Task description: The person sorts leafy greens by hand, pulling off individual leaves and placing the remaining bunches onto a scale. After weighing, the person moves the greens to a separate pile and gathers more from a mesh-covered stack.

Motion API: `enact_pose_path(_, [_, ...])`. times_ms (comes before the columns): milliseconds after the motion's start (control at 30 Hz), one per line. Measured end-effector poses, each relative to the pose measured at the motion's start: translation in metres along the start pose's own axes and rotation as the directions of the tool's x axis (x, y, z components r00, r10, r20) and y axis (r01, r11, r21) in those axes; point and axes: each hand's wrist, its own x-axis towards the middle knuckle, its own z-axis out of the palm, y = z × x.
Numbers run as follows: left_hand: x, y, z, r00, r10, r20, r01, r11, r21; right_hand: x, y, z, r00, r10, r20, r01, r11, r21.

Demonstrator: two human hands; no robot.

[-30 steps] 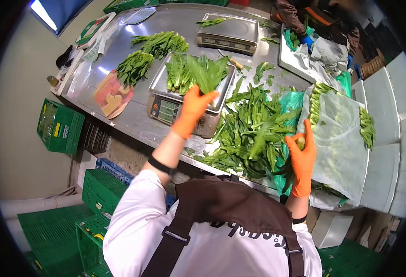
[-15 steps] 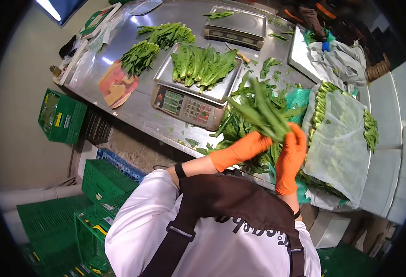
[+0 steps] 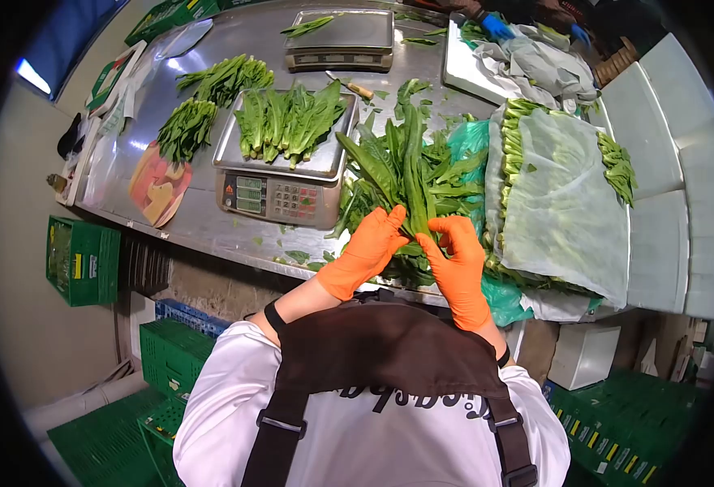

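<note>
1. The brown apron (image 3: 389, 357) and white sleeves fill the 6 o'clock edge and hide the body below the wrists.
2. The left hand (image 3: 371, 247) and right hand (image 3: 458, 264), both in orange gloves, meet at the foot of a bunch of greens (image 3: 410, 170). The fingers of each curl tightly round the stalks. The palms and the stalk ends are covered by the gloves.
3. The bunch rises toward 12 o'clock over a loose pile of leaves (image 3: 454, 174) on the steel table (image 3: 203, 223). Where the bunch ends and the pile begins is hard to make out.
4. At 10 o'clock from the hands stands a scale (image 3: 280, 195), its tray (image 3: 231, 150) loaded with greens. The display figures are too small to read.
5. At 3 o'clock a white sheet (image 3: 564, 195) covers a box. Rows of greens show along its edges, and the rest is hidden underneath.
6. Farther off at 10 o'clock lie two heaps of greens (image 3: 187, 126).
7. At 12 o'clock a knife (image 3: 355, 88) lies just before a second scale (image 3: 341, 36), which carries a few leaves.
8. At 1 o'clock a co-worker's blue glove (image 3: 499, 28) is cut off by the top edge.
</note>
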Motion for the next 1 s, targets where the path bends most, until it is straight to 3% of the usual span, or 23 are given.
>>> enact_pose_path(133, [-0.004, 0.001, 0.004, 0.983, -0.103, -0.150, 0.129, 0.977, 0.169, -0.002, 0.001, 0.001, 0.999, -0.023, -0.037, 0.019, 0.996, -0.085])
enact_pose_path(200, [-0.006, -0.001, 0.016, 0.986, 0.167, 0.015, -0.167, 0.974, 0.155, -0.002, 0.004, 0.000, 0.998, 0.049, 0.028, -0.048, 0.999, -0.020])
enact_pose_path(300, [-0.003, -0.008, 0.001, 0.996, 0.079, 0.052, -0.089, 0.972, 0.217, -0.002, 0.017, 0.002, 0.999, 0.049, 0.018, -0.050, 0.997, 0.054])
enact_pose_path(433, [-0.008, -0.002, 0.015, 0.991, 0.130, 0.043, -0.134, 0.983, 0.126, -0.002, 0.013, 0.004, 0.994, 0.110, 0.002, -0.110, 0.992, 0.065])
enact_pose_path(500, [-0.008, 0.000, 0.009, 0.994, -0.043, -0.097, 0.042, 0.999, -0.005, -0.005, 0.011, 0.005, 0.989, 0.044, -0.138, -0.019, 0.983, 0.181])
enact_pose_path(533, [0.000, -0.004, 0.004, 0.997, -0.042, -0.063, 0.032, 0.987, -0.155, -0.006, 0.015, 0.002, 0.962, -0.144, -0.233, 0.172, 0.980, 0.103])
enact_pose_path(567, [0.002, -0.006, 0.000, 0.997, -0.038, -0.065, 0.027, 0.987, -0.157, -0.009, 0.021, 0.001, 0.892, -0.329, -0.310, 0.349, 0.937, 0.010])
enact_pose_path(600, [0.000, 0.001, 0.005, 0.997, -0.046, -0.067, 0.029, 0.970, -0.241, -0.016, 0.021, 0.004, 0.886, -0.237, -0.399, 0.336, 0.920, 0.201])
enact_pose_path(633, [-0.002, 0.006, 0.007, 0.996, -0.056, -0.069, 0.031, 0.946, -0.323, -0.014, 0.024, 0.000, 0.850, -0.312, -0.425, 0.447, 0.854, 0.267])
enact_pose_path(700, [0.003, -0.003, -0.005, 0.994, -0.040, -0.103, 0.006, 0.951, -0.309, -0.002, 0.023, -0.008, 0.795, -0.406, -0.451, 0.444, 0.896, -0.024])
enact_pose_path(733, [0.005, -0.007, -0.012, 0.996, 0.001, -0.094, -0.024, 0.969, -0.245, 0.002, 0.014, -0.015, 0.968, -0.076, -0.238, 0.096, 0.993, 0.075])
enact_pose_path(767, [0.006, -0.013, -0.017, 0.996, 0.041, -0.083, -0.055, 0.982, -0.182, 0.005, 0.008, -0.020, 0.961, 0.278, 0.007, -0.277, 0.957, 0.086])
enact_pose_path(800, [0.001, -0.008, -0.009, 0.996, 0.041, -0.080, -0.055, 0.982, -0.181, 0.004, 0.031, -0.012, 0.937, 0.326, 0.129, -0.347, 0.913, 0.216])
enact_pose_path(867, [-0.010, 0.007, 0.014, 0.986, -0.009, -0.165, 0.007, 1.000, -0.016, 0.001, 0.033, -0.006, 0.928, 0.335, 0.161, -0.369, 0.886, 0.280])
enact_pose_path(900, [-0.010, 0.000, 0.006, 0.986, -0.008, -0.164, 0.005, 1.000, -0.019, -0.001, 0.033, -0.004, 0.915, 0.348, 0.202, -0.399, 0.852, 0.340])
enact_pose_path(967, [-0.006, -0.018, -0.018, 1.000, -0.001, -0.025, 0.001, 1.000, 0.024, -0.001, 0.030, -0.005, 0.905, 0.341, 0.254, -0.415, 0.840, 0.349])
enact_pose_path(1000, [-0.003, -0.019, -0.013, 1.000, 0.008, -0.025, -0.009, 0.999, -0.038, -0.001, 0.025, -0.005, 0.910, 0.369, 0.188, -0.412, 0.761, 0.500])
